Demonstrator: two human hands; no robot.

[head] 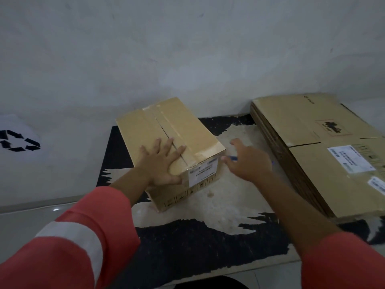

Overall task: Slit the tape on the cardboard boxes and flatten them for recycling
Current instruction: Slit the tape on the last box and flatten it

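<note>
A taped cardboard box (145,130) stands on a worn black-and-pale mat (218,205) by the wall. Brown tape runs along its top seam, which shows a dark slit down the middle. My left hand (160,163) presses flat on the near end of the box top, fingers spread. My right hand (249,161) hovers just right of the box, holding a small blue cutter (232,157) whose tip points at the box's near right corner. A white label (203,172) is stuck on the box's end face.
A stack of flattened cardboard boxes (312,147) lies at the right on the mat, against the wall. A white sheet with a black recycling symbol (18,140) sits at the far left. Tiled floor lies in front of the mat.
</note>
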